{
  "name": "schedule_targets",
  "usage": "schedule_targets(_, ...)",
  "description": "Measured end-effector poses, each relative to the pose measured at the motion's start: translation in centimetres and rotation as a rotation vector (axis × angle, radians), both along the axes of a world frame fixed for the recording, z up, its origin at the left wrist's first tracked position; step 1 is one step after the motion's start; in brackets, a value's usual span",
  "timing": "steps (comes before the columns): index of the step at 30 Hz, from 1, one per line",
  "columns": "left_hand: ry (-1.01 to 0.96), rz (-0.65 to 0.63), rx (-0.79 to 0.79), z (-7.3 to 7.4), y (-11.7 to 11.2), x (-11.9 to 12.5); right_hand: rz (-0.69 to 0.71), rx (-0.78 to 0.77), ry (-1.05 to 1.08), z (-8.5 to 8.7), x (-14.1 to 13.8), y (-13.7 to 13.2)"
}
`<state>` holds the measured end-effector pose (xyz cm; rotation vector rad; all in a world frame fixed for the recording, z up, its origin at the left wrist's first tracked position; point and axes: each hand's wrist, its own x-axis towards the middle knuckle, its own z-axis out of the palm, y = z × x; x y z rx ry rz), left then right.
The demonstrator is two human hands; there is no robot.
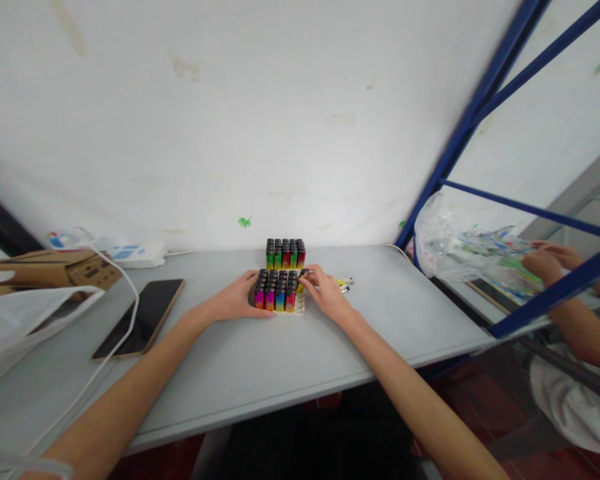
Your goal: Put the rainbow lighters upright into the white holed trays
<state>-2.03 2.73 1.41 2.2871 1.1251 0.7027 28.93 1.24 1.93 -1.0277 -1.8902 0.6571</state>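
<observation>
A white tray (300, 308) on the grey table holds rows of upright lighters (275, 300) with black tops and pink, blue, red and multicoloured bodies. My left hand (237, 298) grips the tray's left side, with the thumb along the near edge. At its right end, where bare slots show in front, my right hand (325, 291) pinches a yellow lighter (301, 287) by its dark top; the fingers partly cover it. Directly behind stands a second block of upright lighters (285, 255), mostly green and red. A few loose lighters (347, 284) lie just beyond my right hand.
On the left are a phone (140, 319), a white cable (136, 293), a cardboard box (65, 268), a white plastic bag (25, 320) and a power strip (139, 253). A blue metal frame (443, 163) rises on the right. Past it, another person's hands (547, 260) work beside a clear bag (437, 237).
</observation>
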Motion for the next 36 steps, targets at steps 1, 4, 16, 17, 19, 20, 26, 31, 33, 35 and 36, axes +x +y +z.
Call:
schedule_targets(1, -0.002, -0.001, -0.001, 0.0, 0.0, 0.0, 0.003, 0.009, 0.007, 0.0, 0.1, 0.1)
schedule_targets(4, -0.002, 0.003, -0.002, -0.1, 0.0, 0.1, 0.015, 0.021, 0.012, 0.0, 0.2, 0.3)
schedule_targets(16, 0.000, 0.011, -0.017, -0.2, 0.1, -0.1, 0.088, 0.006, -0.129, 0.2, 0.6, 0.1)
schedule_targets(17, 0.001, 0.009, -0.017, -0.3, 0.1, -0.1, 0.085, 0.023, -0.156, 0.1, 0.7, 0.1)
schedule_targets(19, 0.002, 0.008, -0.012, -0.3, 0.1, -0.1, 0.062, 0.081, -0.207, -0.1, 0.7, 0.2)
schedule_targets(20, 0.004, 0.009, -0.010, -0.3, 0.2, -0.1, 0.052, 0.107, -0.234, -0.3, 0.7, 0.3)
schedule_targets(26, 0.005, 0.009, -0.007, -0.6, 0.4, -0.2, 0.008, 0.171, -0.286, -0.7, 2.8, 0.7)
schedule_targets(31, 0.007, -0.004, 0.001, -0.5, 0.4, -0.2, -0.522, 0.129, -0.399, -0.7, 8.2, 1.9)
schedule_targets(33, 0.005, 0.001, -0.006, -0.4, 0.3, -0.1, -0.612, 0.014, -0.519, -1.0, 9.9, 2.3)
schedule_targets(35, 0.002, 0.002, -0.011, -0.4, 0.2, 0.0, -0.622, -0.087, -0.603, -1.5, 10.8, 2.5)
schedule_targets(36, 0.000, 0.001, -0.010, -0.4, 0.2, 0.0, -0.613, -0.120, -0.628, -1.7, 11.0, 2.5)
